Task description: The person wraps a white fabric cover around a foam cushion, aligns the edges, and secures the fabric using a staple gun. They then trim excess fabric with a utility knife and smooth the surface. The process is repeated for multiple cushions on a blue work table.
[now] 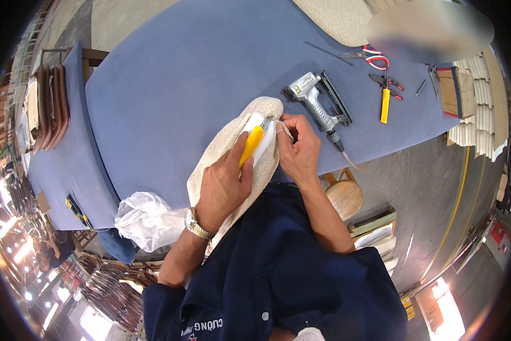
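Left hand (226, 184), angled inward, grips a yellow-handled tool (251, 145); right hand (301, 149), wrist raised, apparently pinches beige fabric (217, 152).

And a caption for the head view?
Left fingers grip a yellow handle; right fingers pinch beige fabric near a silver tool.

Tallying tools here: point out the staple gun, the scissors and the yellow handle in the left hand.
Staple gun (316, 107), head view: grey grip.
Scissors (364, 54), head view: near the pivot.
Yellow handle (252, 145), head view: visible middle.

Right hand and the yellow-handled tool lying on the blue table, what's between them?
In the head view, a silver staple gun lies between the right hand and that yellow-handled tool.
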Action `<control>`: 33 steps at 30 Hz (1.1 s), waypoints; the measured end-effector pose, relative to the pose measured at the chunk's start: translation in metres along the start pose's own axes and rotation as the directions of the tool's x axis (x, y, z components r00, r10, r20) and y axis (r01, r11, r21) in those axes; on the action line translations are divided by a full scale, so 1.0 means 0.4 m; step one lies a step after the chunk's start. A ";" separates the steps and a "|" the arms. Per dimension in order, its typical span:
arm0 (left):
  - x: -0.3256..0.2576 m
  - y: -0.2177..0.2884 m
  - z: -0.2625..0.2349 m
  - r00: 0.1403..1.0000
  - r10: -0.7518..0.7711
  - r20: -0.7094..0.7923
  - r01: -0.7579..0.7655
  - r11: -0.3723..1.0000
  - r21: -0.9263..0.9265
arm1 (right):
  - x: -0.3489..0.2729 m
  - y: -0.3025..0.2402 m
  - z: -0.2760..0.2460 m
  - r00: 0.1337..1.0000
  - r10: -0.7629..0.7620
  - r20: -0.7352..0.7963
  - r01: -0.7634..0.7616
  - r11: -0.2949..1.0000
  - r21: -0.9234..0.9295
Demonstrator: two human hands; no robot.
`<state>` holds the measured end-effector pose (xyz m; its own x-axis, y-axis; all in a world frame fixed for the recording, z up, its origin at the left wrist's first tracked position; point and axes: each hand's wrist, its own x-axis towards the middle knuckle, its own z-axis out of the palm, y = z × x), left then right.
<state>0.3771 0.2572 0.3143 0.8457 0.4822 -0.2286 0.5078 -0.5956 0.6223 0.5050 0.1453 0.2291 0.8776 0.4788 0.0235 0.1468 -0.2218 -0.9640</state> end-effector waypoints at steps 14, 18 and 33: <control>0.032 -0.003 -0.052 0.985 0.065 0.160 -0.075 0.996 0.056 | -0.014 -0.001 -0.003 0.997 0.068 -0.026 -0.068 0.998 0.000; 0.018 -0.029 -0.033 0.995 0.039 0.096 -0.035 0.998 -0.045 | -0.016 0.011 0.002 0.996 0.090 -0.009 -0.090 0.995 0.037; -0.043 -0.088 0.061 0.958 -0.101 -0.268 -0.001 0.934 -0.357 | 0.001 0.034 0.005 0.999 -0.013 0.045 0.014 1.000 -0.023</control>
<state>0.3487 0.2543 0.2782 0.7147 0.6947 -0.0809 0.4146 -0.3277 0.8490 0.5064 0.1443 0.2152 0.8542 0.5193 0.0238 0.1692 -0.2345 -0.9573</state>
